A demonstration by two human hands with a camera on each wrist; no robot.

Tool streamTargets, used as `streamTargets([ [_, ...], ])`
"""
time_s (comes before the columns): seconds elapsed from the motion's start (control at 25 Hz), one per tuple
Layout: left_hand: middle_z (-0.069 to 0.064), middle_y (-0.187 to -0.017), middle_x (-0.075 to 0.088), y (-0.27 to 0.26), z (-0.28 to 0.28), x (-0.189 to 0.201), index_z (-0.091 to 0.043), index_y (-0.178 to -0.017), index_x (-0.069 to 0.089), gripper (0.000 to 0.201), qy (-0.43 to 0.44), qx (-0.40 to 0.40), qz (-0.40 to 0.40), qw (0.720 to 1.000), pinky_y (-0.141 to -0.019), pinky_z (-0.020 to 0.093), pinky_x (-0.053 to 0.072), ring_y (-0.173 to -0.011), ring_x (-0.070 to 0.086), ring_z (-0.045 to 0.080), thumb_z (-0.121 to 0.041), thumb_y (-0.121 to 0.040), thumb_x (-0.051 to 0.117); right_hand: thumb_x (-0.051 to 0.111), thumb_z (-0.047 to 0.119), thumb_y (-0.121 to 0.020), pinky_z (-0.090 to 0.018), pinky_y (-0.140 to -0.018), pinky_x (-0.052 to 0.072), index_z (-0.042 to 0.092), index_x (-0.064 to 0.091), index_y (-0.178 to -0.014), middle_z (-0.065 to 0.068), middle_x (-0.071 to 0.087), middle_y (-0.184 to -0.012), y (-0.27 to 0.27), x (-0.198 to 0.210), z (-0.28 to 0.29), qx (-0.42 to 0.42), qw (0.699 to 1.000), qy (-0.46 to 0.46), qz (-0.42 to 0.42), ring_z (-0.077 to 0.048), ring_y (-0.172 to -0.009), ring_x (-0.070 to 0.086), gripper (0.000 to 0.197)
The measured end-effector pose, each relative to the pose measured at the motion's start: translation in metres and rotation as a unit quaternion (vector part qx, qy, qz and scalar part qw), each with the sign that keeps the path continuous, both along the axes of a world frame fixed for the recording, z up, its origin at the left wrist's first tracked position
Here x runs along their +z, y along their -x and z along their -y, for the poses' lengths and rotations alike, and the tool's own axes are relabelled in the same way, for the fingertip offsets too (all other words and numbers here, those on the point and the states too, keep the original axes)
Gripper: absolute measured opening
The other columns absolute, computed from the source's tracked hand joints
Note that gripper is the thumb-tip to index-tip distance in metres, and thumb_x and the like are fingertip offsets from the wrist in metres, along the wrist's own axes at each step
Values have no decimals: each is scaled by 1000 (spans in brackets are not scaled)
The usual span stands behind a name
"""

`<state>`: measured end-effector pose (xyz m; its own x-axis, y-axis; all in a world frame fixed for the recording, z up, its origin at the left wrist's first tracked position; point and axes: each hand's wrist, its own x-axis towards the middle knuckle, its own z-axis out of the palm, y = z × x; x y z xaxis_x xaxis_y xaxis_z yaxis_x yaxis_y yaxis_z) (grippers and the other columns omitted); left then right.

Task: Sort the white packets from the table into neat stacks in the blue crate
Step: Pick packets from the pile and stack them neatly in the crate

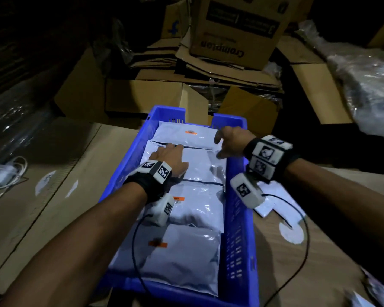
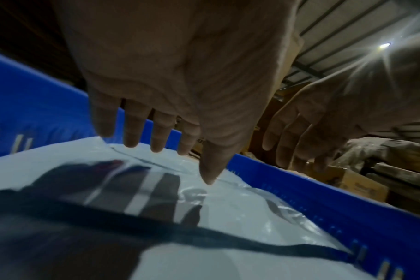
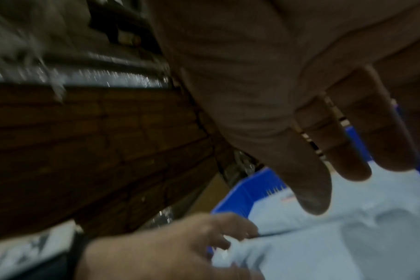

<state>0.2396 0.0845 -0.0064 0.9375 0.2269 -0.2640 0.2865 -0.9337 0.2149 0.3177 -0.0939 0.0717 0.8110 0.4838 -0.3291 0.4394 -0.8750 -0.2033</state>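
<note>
Tabletop [image 1: 58, 196]: brown, cardboard-like surface carrying the crate.

Cardboard boxes [image 1: 237, 25]: stacked and flattened behind the crate, one printed with lettering.

Blue crate [image 1: 239, 235]: long, slotted walls, set lengthwise on the tabletop. Holds white packets in a row from near end to far end.

White packets: near packet [image 1: 182, 260] with an orange label; next packet [image 1: 200, 202]; middle packet [image 1: 200, 162]; far packet [image 1: 182, 134] against the end wall. One more packet [image 1: 273, 196] lies on the tabletop just right of the crate.

Left hand [image 1: 169, 157]: palm down on the middle packet, fingers [image 2: 134, 128] straight and spread, tips at its far edge; grips nothing.

Right hand [image 1: 233, 141]: above the crate's right side near the far packets, fingers [image 3: 333, 140] loosely extended, holding nothing; contact with a packet cannot be told.

White charger and cable [image 1: 2, 176]: at the left edge of the tabletop.
</note>
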Motion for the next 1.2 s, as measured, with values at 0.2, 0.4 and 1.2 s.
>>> streamTargets([
  [0.2,8,-140,43,-23,32,4,-26,-139,41,57,5,-191,-15,981,-101,46,41,-126,44,35,-43,-87,58,70,44,-82,-33,-88,44,20,58,-127,-14,60,-123,14,-6,86,-42,997,-63,21,-29,-114,57,53],
  [0.4,5,-129,45,-36,46,-11,-23,-127,41,53,-51,-240,-48,968,-87,53,47,-118,48,35,-41,-83,64,68,37,-89,-36,-105,37,21,38,-148,-10,47,-144,58,-46,120,-37,990,-139,-2,-27,-131,43,68],
  [1.2,8,-128,57,15,132,89,-20,-131,51,38,-73,-255,128,956,-91,42,42,-119,50,32,-38,-99,43,57,33,-98,-32,-94,44,20,55,-135,1,57,-123,126,-74,156,-183,940,-288,-24,-17,-112,54,40],
])
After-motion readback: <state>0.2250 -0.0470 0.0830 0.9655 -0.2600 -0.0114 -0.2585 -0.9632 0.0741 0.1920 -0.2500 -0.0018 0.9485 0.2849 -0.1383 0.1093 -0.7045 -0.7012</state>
